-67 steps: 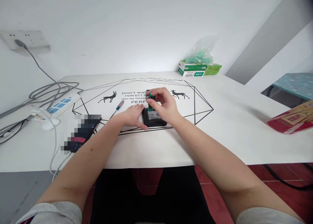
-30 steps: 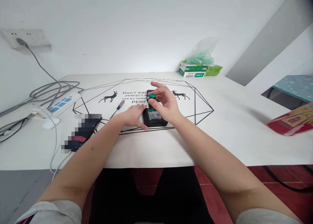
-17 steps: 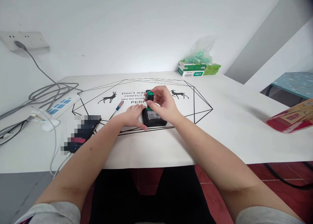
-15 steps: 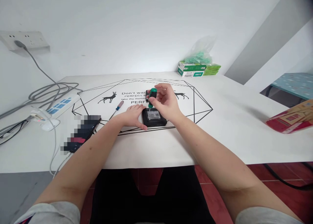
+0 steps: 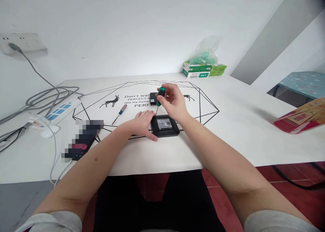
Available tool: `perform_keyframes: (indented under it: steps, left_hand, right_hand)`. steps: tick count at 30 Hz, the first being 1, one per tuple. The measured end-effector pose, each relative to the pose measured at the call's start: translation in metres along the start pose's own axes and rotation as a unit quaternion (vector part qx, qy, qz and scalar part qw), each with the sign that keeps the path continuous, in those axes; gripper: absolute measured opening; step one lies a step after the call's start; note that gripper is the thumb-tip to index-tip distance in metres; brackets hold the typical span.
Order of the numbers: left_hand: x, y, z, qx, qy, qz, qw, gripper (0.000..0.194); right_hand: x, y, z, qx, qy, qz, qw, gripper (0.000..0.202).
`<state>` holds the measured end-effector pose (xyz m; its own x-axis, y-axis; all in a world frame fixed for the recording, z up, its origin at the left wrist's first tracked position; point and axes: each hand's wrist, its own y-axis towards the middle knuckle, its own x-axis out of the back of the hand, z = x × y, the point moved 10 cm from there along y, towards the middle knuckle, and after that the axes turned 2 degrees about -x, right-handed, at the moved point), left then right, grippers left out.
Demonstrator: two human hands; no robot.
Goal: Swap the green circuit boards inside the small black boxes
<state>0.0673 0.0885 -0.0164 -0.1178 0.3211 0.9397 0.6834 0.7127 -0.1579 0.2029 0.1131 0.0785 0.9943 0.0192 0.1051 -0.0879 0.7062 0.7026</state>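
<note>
A black square device [image 5: 171,132] with a white label lies on the printed table mat. My left hand [image 5: 142,124] rests flat at its left edge, thumb stretched out near the lower left corner. Above the device, my right hand [image 5: 172,99] grips a green and black screwdriver [image 5: 161,94] by its handle, shaft pointing down to the device's upper left corner. Behind the screwdriver sits a small black item [image 5: 152,97], partly hidden by my right hand. A second screwdriver [image 5: 122,109] lies left of my left hand.
A phone [image 5: 88,139], partly pixelated, lies at the left near a power strip [image 5: 59,112] and coiled grey cables [image 5: 50,93]. Green and white boxes [image 5: 196,69] with a plastic bag on top stand at the back. A red package [image 5: 294,122] is at the right.
The black device has turned slightly and sits a little lower and further right. The screwdriver in my right hand has moved up to its upper left corner, leaving the label uncovered.
</note>
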Motion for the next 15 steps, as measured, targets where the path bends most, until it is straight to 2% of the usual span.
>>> perform_keyframes:
  steps: [3, 9, 15]
  left_hand:
    - [-0.003, 0.002, -0.004, -0.007, 0.003, 0.004, 1.000, 0.140]
    - [-0.009, 0.004, 0.001, -0.007, 0.001, 0.014, 1.000, 0.150]
    - [-0.011, 0.005, 0.003, -0.013, 0.003, 0.025, 1.000, 0.148]
  right_hand:
    - [0.000, -0.001, -0.002, -0.006, 0.001, 0.004, 1.000, 0.039]
    - [0.001, -0.001, -0.001, -0.005, -0.001, -0.001, 1.000, 0.039]
    - [0.003, 0.000, 0.001, 0.005, -0.002, -0.012, 1.000, 0.038]
